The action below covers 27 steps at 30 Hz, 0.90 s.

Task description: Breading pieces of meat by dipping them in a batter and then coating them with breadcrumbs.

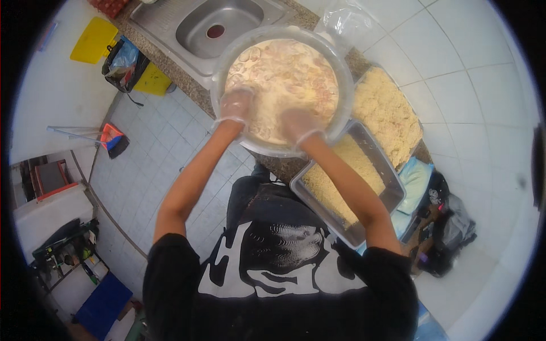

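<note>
Both hands are in a large round bowl (344, 85) filled with pale, floury pieces of what looks like raw meat (287, 65). My left hand (236, 104), in a clear plastic glove, is down in the floury pieces near the bowl's left side. My right hand (298, 124), gloved the same way, dips into them near the front right. Motion smears the fingers of both, so what they grip cannot be made out. A grey tub (392, 193) of yellowish crumbs (347, 176) sits under my right forearm.
Beyond the tub, a second container holds crumb-coated food (387, 111) against the tiled wall. A steel sink (190, 28) lies behind the bowl on the speckled counter (187, 85). Clear plastic bags (347, 23) are at the back. A yellow bin (152, 79) and a broom (118, 145) stand left.
</note>
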Tool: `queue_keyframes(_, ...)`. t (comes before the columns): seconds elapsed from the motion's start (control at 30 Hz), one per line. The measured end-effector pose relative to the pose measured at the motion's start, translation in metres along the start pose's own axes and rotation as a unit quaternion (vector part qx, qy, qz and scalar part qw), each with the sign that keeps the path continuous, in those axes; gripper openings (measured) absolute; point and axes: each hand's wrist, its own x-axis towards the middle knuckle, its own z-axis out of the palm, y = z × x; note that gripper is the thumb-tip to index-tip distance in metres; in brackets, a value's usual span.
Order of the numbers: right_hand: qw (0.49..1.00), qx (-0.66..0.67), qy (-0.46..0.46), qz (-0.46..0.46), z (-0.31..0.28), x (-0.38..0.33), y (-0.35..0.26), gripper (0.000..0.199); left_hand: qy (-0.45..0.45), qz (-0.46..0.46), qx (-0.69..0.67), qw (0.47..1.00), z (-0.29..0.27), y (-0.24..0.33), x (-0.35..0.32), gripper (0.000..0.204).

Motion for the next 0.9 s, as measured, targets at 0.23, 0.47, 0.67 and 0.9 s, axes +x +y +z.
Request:
queue_keyframes(0.23,0.989,0.054,0.107,0.083,0.03,0.042,0.038,0.021,-0.037,0.031,-0.017,0.999,-0.018,-0.021,0.037,0.023)
queue_keyframes(0.47,0.987,0.072,0.127,0.072,0.035,0.03,0.049,0.023,-0.035,-0.077,-0.185,0.979,-0.111,-0.001,-0.001,0.04)
queue_keyframes(0.67,0.997,0.026,0.076,-0.019,0.033,0.026,0.026,0.023,-0.019,-0.037,-0.19,0.981,-0.116,0.001,-0.003,0.037)
queue_keyframes(0.9,0.976,0.168,0.098,0.092,-0.007,0.026,0.057,0.032,-0.014,-0.034,-0.166,0.985,-0.092,0.002,0.009,0.035)
